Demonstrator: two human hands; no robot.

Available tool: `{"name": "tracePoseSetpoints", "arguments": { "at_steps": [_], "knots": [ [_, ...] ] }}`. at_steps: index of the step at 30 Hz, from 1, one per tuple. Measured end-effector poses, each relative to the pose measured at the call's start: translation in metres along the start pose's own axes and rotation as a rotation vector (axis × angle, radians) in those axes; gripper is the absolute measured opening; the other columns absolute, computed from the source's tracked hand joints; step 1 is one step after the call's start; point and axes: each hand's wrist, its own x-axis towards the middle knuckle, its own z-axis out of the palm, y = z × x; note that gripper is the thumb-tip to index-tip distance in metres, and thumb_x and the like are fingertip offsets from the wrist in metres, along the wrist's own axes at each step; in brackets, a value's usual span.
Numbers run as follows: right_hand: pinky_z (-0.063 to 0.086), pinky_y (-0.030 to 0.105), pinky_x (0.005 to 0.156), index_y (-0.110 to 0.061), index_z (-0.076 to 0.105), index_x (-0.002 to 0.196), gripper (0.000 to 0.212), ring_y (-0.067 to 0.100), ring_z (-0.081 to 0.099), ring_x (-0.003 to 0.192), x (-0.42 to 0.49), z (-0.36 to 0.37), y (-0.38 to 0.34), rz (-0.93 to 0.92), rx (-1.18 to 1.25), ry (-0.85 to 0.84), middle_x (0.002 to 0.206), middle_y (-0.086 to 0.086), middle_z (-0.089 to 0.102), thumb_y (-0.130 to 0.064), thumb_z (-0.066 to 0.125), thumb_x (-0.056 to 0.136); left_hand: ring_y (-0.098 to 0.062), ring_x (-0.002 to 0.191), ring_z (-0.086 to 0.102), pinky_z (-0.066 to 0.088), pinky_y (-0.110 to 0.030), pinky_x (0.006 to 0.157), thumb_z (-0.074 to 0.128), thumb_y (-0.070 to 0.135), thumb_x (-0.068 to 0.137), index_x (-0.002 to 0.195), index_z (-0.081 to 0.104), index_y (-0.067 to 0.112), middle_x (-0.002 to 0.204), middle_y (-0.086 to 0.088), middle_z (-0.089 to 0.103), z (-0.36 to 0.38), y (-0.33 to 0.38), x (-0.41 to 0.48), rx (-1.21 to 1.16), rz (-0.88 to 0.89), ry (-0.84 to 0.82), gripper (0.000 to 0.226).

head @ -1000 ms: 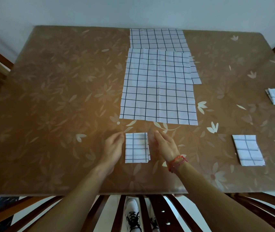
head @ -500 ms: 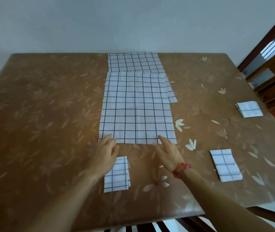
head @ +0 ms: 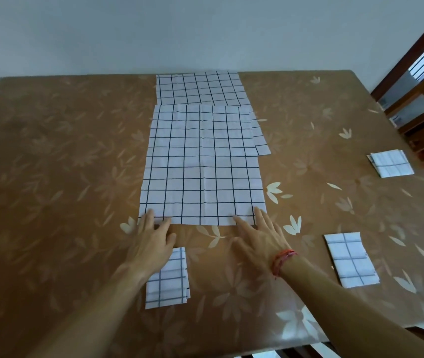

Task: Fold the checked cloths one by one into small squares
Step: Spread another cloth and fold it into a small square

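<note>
A large white cloth with a dark check (head: 201,164) lies flat in the middle of the table, on top of a second flat checked cloth (head: 200,87) that sticks out behind it. My left hand (head: 151,241) rests with spread fingers on the near left corner of the top cloth. My right hand (head: 260,240), with a red wrist cord, touches its near right corner the same way. A folded checked square (head: 168,282) lies under my left wrist. Two more folded squares lie to the right, one near (head: 350,259) and one farther back (head: 391,163).
The brown table (head: 50,177) has a glossy flower-patterned cover. Its near edge runs below my forearms and its right edge slants past the folded squares. A wooden chair (head: 422,117) stands at the far right, against a pale wall behind the table.
My hands left the small folded square and reached forward to the near corners of the large flat cloth. The camera tilted up, so the table sits lower in view.
</note>
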Motion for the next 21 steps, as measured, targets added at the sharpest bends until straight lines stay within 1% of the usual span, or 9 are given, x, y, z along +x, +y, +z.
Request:
{"name": "tracePoseSetpoints", "arguments": {
  "at_steps": [3,7,10,12,13,15,17,19,21],
  "knots": [
    [0.008,0.046,0.118,-0.046,0.015,0.147,0.054,0.032,-0.004,0.148,0.001,0.007,-0.001,-0.042,-0.056,-0.009,0.16,0.016,0.0,-0.061,0.019,0.095,-0.03,0.149,0.0,0.011,-0.045,0.118,0.035,0.043,0.102,0.152,0.025,0.024,0.161,-0.014,0.005,0.003,0.001,0.0,0.026,0.0,-0.024,0.055],
    [0.009,0.044,0.118,-0.032,0.021,0.147,0.056,0.029,0.001,0.148,0.004,0.014,0.0,-0.046,-0.099,0.049,0.159,0.013,0.006,-0.057,0.022,0.097,-0.025,0.149,0.007,0.013,-0.042,0.119,0.036,0.042,0.101,0.152,0.026,0.016,0.162,-0.009,0.012,0.003,0.004,0.001,0.078,0.019,0.02,0.057],
    [0.015,0.042,0.117,-0.017,0.032,0.143,0.059,0.027,0.017,0.144,0.009,0.014,0.002,-0.048,-0.131,0.145,0.153,0.01,0.023,-0.053,0.026,0.096,-0.023,0.142,0.03,0.026,-0.04,0.116,0.046,0.033,0.097,0.143,0.043,0.007,0.153,-0.008,0.036,0.006,0.002,0.004,0.135,0.06,0.102,0.053],
    [0.021,0.041,0.116,-0.01,0.038,0.142,0.06,0.025,0.027,0.139,0.014,0.015,0.006,-0.054,-0.149,0.169,0.148,0.008,0.033,-0.049,0.031,0.096,-0.022,0.124,0.05,0.04,-0.04,0.106,0.057,0.021,0.088,0.127,0.059,0.004,0.132,-0.005,0.056,0.006,0.001,0.006,0.14,0.116,0.153,0.042],
    [0.026,0.041,0.113,-0.007,0.042,0.139,0.058,0.024,0.034,0.135,0.015,0.012,0.008,-0.059,-0.166,0.185,0.143,0.007,0.039,-0.045,0.036,0.096,-0.021,0.114,0.056,0.046,-0.04,0.098,0.062,0.016,0.083,0.116,0.065,0.004,0.119,-0.004,0.062,0.005,0.001,0.007,0.134,0.143,0.186,0.035],
    [0.042,0.041,0.101,-0.005,0.058,0.124,0.051,0.026,0.053,0.118,0.017,0.004,0.011,-0.095,-0.212,0.222,0.125,0.008,0.054,-0.039,0.059,0.085,-0.022,0.101,0.063,0.052,-0.04,0.086,0.072,0.008,0.074,0.104,0.07,0.005,0.105,-0.002,0.067,0.001,0.001,0.008,0.106,0.169,0.25,0.03],
    [0.053,0.037,0.08,-0.007,0.069,0.1,0.045,0.026,0.065,0.091,0.021,-0.003,0.016,-0.099,-0.238,0.25,0.103,0.006,0.064,-0.029,0.082,0.064,-0.023,0.097,0.064,0.052,-0.039,0.084,0.079,0.005,0.069,0.101,0.071,0.006,0.101,-0.002,0.068,-0.004,0.002,0.011,0.056,0.19,0.308,0.032],
    [0.052,0.031,0.069,-0.011,0.07,0.085,0.037,0.024,0.065,0.076,0.021,-0.013,0.023,-0.13,-0.212,0.401,0.091,0.001,0.064,-0.015,0.088,0.052,-0.023,0.09,0.064,0.05,-0.037,0.08,0.079,0.002,0.07,0.093,0.07,0.009,0.093,0.0,0.067,-0.01,0.002,0.014,0.014,0.22,0.38,0.026],
    [0.049,0.022,0.058,-0.01,0.067,0.066,0.021,0.017,0.064,0.063,0.009,-0.036,0.021,-0.277,-0.048,0.572,0.083,-0.007,0.055,-0.009,0.081,0.051,-0.022,0.083,0.062,0.046,-0.034,0.075,0.077,-0.003,0.071,0.086,0.067,0.011,0.084,0.002,0.064,-0.018,0.005,0.015,-0.028,0.241,0.442,0.023]
  ]
}}
